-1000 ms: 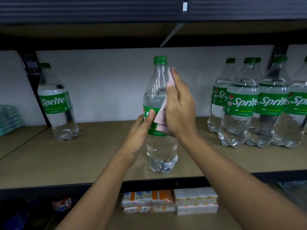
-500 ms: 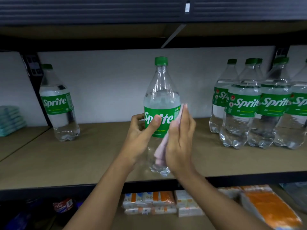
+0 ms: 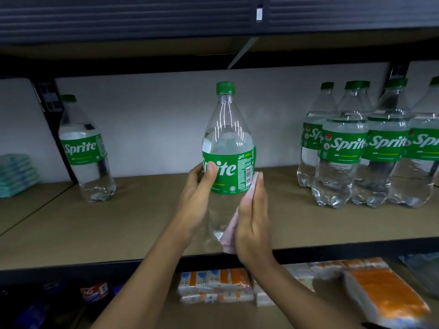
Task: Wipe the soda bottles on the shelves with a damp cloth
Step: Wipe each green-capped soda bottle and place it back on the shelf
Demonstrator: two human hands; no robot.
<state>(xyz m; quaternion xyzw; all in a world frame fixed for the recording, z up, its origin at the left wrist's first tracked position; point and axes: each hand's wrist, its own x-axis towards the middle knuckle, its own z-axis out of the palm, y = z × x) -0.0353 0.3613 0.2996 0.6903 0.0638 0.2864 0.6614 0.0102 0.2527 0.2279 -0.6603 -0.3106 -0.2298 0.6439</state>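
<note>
Pink cloth (image 3: pixel 228 238) on bottle (image 3: pixel 228 138), under R grip (image 3: pixel 253 222)

1. Our left hand (image 3: pixel 198 203) grips the clear plastic soda bottle with a green label (image 3: pixel 228 138) from its left side, the thumb curled across the front of the label.
2. Our right hand (image 3: pixel 254 222) stands edge-on, fingers straight, together and pointing up, pressing the thin pale pink cloth (image 3: pixel 228 236) flat against the bottle's lower right side.
3. Our bare forearms rise from the lower edge and converge, the left from lower left, the right from lower right.
</note>
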